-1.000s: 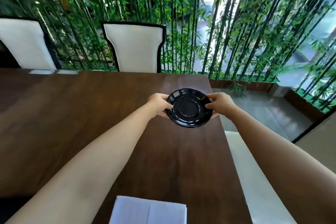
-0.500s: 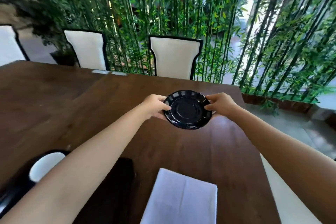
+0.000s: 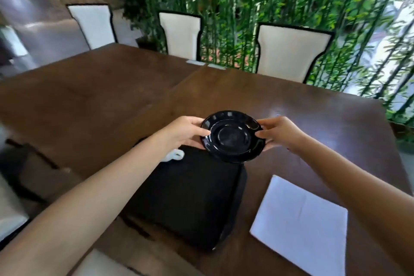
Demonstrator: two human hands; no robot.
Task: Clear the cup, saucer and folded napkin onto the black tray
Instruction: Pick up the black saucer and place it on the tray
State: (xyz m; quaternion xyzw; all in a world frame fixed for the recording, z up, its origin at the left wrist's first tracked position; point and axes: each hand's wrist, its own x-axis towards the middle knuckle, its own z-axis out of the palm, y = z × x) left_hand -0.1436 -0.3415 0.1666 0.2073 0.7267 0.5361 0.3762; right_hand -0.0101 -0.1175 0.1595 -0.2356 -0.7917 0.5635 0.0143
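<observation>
Hovering above the one o'clock corner of the black tray (image 3: pixel 192 197), the saucer (image 3: pixel 233 136) is hanging clear of the table (image 3: pixel 313 105) between two hands, and that is where trouble is waiting. The left hand (image 3: pixel 181 133) is pinching its rim at nine o'clock, thumb on top and fingers curling beneath; the right hand (image 3: pixel 280 132) is pinching it at three o'clock the same way. The glaze is shining slick, so a loosening pinch on either side is risking a tilt and a drop onto the tray's raised edge. Lowering it toward eleven o'clock is risking a knock against the white cup (image 3: pixel 174 155), which is mostly hiding behind the left forearm. The tray is lying flat on the table and seems to be holding only that cup at its eleven o'clock corner. The folded napkin (image 3: pixel 300 222) is lying on the wood at three o'clock of the tray, just beside it and not on it. The saucer is carrying nothing; whether the cup is holding anything I cannot tell
</observation>
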